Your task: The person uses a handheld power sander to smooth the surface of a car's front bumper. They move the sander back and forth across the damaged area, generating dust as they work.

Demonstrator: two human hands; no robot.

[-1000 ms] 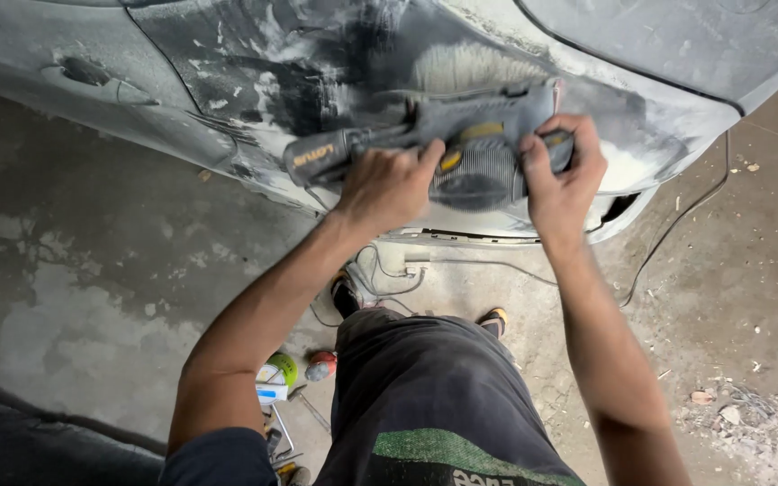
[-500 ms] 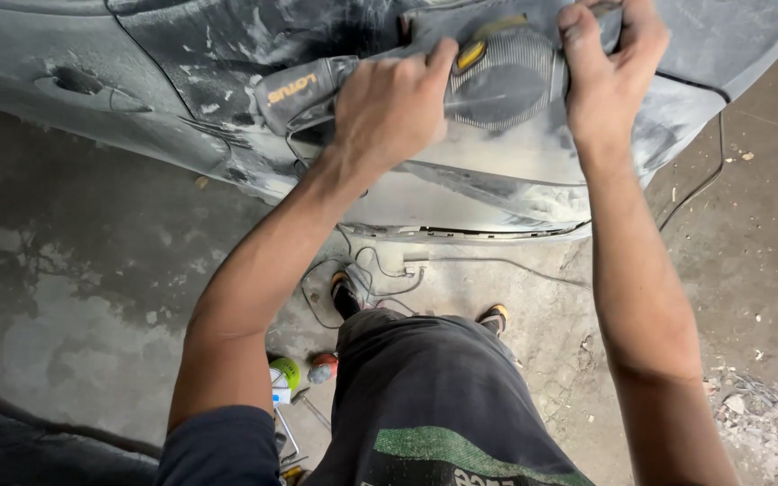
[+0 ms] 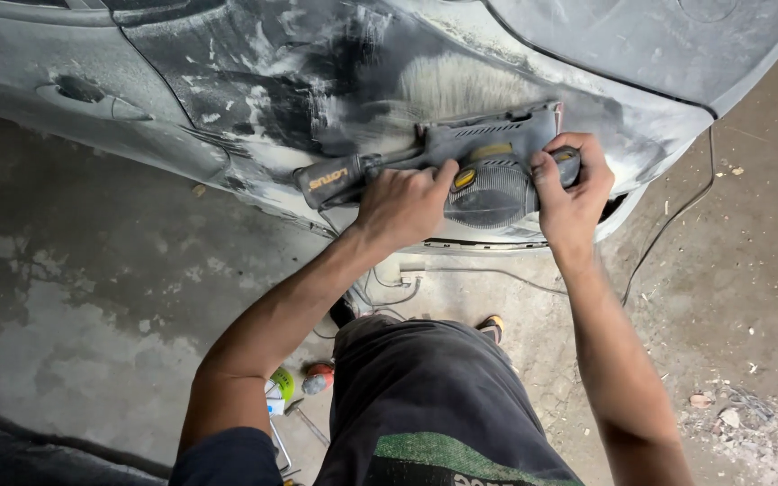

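Observation:
A grey electric sander (image 3: 488, 171) with yellow buttons is pressed flat against a dusty, sanded grey car body panel (image 3: 317, 81). My left hand (image 3: 402, 205) grips the sander's rear handle. My right hand (image 3: 574, 189) grips the knob at its front end. A pale patch of filler (image 3: 461, 85) shows on the panel just above the tool. The sander's underside is hidden against the panel.
A black power cord (image 3: 668, 225) trails from the car's edge down across the concrete floor (image 3: 92, 288). Small cans and tools (image 3: 294, 387) lie by my left leg. Rubble (image 3: 740, 418) sits at the lower right. A door handle (image 3: 92, 99) is at the left.
The sander and both hands have come back down the panel after sliding up toward the top of the view half a second ago. Both grips are unchanged.

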